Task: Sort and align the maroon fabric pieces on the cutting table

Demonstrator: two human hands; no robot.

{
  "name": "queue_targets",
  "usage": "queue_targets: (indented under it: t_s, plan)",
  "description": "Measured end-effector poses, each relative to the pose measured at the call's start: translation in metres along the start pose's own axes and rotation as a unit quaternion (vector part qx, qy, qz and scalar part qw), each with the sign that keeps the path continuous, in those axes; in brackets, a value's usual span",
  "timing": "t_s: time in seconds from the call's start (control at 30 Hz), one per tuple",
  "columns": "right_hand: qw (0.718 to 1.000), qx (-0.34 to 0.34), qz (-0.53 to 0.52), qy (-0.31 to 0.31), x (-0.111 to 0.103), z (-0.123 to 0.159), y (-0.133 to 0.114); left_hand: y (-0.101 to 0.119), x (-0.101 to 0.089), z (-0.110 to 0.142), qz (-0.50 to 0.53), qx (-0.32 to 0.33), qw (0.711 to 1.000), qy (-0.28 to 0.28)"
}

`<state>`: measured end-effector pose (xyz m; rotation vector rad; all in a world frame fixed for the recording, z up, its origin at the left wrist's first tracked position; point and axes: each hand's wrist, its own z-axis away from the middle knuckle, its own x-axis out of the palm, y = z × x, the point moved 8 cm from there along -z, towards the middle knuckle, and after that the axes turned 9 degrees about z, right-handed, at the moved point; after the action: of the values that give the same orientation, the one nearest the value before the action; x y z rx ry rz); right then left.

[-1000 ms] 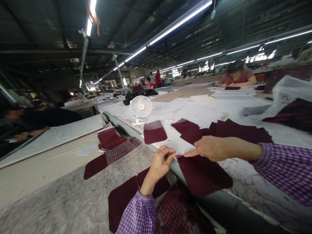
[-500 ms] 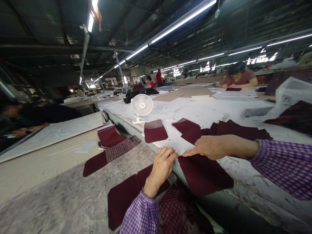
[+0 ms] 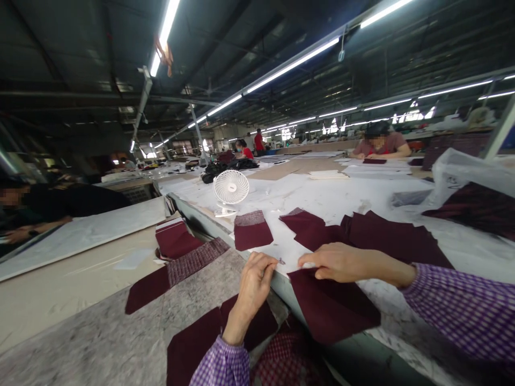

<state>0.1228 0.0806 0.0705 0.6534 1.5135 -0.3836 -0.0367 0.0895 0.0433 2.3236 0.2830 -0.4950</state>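
My left hand (image 3: 254,279) is closed in a pinch above the table edge. At its fingertips is a tiny purplish scrap (image 3: 281,261), too small to name. My right hand (image 3: 341,261) is at the top edge of a maroon fabric piece (image 3: 333,308), with thumb and fingers closing on it. That piece hangs partly over the table's front edge. Under my left forearm lie further maroon pieces (image 3: 197,343) on the grey mottled board. Beyond my hands rests a maroon piece with a speckled band (image 3: 253,230), and to its right are overlapping maroon pieces (image 3: 386,233).
A small white fan (image 3: 230,187) stands on the white table (image 3: 289,187). Left of me are a long maroon strip (image 3: 177,273) and a small maroon stack (image 3: 175,238). A clear plastic bag (image 3: 454,166) sits at right. Co-workers lean over tables at both sides.
My hands have drawn apart from the fabric corner, the left moving off left with a tiny scrap at its fingertips. My right fingers have shifted from pointing to gripping the edge. The view has tilted up slightly.
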Motion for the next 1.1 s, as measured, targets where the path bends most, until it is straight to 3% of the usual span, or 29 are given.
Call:
queue_targets:
  t_s: [0.07, 0.13, 0.27, 0.37, 0.43, 0.57, 0.7, 0.87, 1.03, 1.1]
  plan:
    - [0.993, 0.036, -0.100, -0.047, -0.001, 0.005, 0.019, 0.001, 0.004, -0.007, -0.014, -0.003, 1.000, -0.001]
    - [0.985, 0.083, -0.146, -0.042, -0.017, 0.017, 0.049, 0.004, 0.014, -0.018, -0.021, -0.003, 1.000, -0.017]
    - [0.965, 0.246, -0.090, 0.016, -0.046, 0.068, 0.145, 0.014, 0.052, -0.041, -0.030, 0.004, 0.995, -0.094]
    - [0.928, 0.368, -0.041, -0.041, -0.031, 0.115, 0.204, 0.027, 0.086, -0.054, -0.049, 0.023, 0.988, -0.146]
    - [0.912, 0.403, -0.024, -0.066, -0.019, 0.133, 0.221, 0.035, 0.106, -0.059, -0.086, 0.032, 0.981, -0.168]
    - [0.898, 0.433, 0.027, -0.070, -0.005, 0.137, 0.225, 0.044, 0.132, -0.063, -0.180, 0.036, 0.962, -0.205]
    - [0.900, 0.428, 0.053, -0.070, 0.000, 0.127, 0.217, 0.048, 0.140, -0.065, -0.226, 0.061, 0.944, -0.233]
    - [0.907, 0.409, 0.091, -0.049, -0.001, 0.123, 0.207, 0.052, 0.139, -0.069, -0.209, 0.024, 0.951, -0.226]
    - [0.911, 0.400, 0.098, -0.034, 0.000, 0.126, 0.203, 0.060, 0.157, -0.072, -0.217, 0.033, 0.945, -0.241]
    - [0.914, 0.393, 0.093, -0.025, -0.003, 0.125, 0.203, 0.052, 0.153, -0.077, -0.173, -0.003, 0.963, -0.208]
